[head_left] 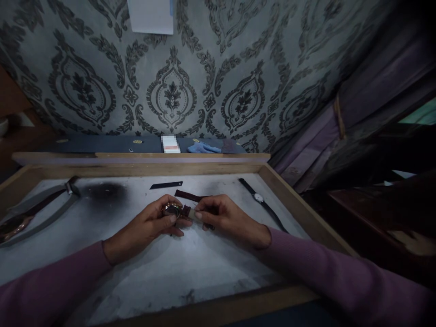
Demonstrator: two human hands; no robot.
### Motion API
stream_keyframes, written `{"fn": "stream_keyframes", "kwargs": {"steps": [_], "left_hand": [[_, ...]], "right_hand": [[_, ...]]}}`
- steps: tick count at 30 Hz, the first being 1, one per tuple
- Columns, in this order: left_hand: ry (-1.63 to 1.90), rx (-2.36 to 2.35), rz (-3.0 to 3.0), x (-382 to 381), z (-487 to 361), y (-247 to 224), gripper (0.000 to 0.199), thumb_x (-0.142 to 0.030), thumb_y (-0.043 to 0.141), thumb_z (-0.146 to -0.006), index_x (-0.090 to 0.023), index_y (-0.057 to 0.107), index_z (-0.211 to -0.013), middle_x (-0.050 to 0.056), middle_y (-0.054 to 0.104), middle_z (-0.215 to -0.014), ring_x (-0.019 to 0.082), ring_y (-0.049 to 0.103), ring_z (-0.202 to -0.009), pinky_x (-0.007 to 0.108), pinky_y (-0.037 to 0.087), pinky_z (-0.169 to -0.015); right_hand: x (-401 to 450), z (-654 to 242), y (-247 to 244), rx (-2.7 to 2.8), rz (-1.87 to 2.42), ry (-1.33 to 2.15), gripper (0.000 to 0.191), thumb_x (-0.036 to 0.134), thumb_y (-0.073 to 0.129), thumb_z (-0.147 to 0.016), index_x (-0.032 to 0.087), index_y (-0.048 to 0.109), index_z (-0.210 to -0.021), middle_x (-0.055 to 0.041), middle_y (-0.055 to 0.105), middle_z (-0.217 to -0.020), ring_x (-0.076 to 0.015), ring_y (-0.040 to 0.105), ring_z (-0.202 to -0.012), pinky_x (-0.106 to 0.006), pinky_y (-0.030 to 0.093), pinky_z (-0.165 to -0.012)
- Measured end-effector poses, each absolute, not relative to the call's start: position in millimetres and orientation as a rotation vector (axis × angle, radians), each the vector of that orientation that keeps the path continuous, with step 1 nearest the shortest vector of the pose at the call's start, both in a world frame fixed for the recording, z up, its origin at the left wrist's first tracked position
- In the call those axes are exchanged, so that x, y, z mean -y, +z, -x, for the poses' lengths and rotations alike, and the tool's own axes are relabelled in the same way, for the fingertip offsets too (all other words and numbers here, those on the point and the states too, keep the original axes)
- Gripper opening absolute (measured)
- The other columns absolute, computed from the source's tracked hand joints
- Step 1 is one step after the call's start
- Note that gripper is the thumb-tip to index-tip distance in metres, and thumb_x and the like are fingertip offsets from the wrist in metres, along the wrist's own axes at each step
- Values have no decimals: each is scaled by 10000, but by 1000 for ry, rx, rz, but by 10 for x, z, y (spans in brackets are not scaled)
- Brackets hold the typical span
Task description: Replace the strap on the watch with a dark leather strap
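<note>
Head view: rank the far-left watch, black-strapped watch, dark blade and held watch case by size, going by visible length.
1. Far-left watch, reaching the picture's edge
2. Black-strapped watch
3. Dark blade
4. Held watch case, partly covered

Left hand [150, 221] holds a watch [171, 210], right hand [226, 219] pinches its strap [186, 210]

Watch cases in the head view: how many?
3: a round gold case in the left hand; a rose-gold case at far left; a silver white-dialled case on a black strap at right. Others may be hidden.
</note>
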State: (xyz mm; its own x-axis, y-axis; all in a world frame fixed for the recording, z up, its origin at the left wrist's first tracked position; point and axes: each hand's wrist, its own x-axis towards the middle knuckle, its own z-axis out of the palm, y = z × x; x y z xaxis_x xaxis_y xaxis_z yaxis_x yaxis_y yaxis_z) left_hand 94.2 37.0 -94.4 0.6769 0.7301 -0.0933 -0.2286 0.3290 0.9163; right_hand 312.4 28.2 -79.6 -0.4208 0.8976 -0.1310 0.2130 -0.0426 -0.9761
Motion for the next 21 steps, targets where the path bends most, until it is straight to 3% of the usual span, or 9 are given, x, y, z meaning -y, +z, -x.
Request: {"fn": "stream_keyframes", "kwargs": {"steps": [9,21], "left_hand": [[655,-549,-1098,-376,-950,-953,162,-218,625,-886,-189,601,-1044,60,588,-1081,229,616,-1044,321,503,-830],[640,-548,-1122,-377,-956,-936,120,-217,611,-895,-181,606,-1010,74,617,-1051,234,619,-1036,333,500,-835]], "right_hand": [[-239,-3082,-795,1710,1167,1430,241,341,635,-815,123,592,-906,39,521,-593,-74,471,-493,-202,340,-473],[-249,-3077,-877,1770,1139,1368,302,373,607,-850,96,653,-960,18,530,-603,-69,441,-504,-198,333,-470]]}}
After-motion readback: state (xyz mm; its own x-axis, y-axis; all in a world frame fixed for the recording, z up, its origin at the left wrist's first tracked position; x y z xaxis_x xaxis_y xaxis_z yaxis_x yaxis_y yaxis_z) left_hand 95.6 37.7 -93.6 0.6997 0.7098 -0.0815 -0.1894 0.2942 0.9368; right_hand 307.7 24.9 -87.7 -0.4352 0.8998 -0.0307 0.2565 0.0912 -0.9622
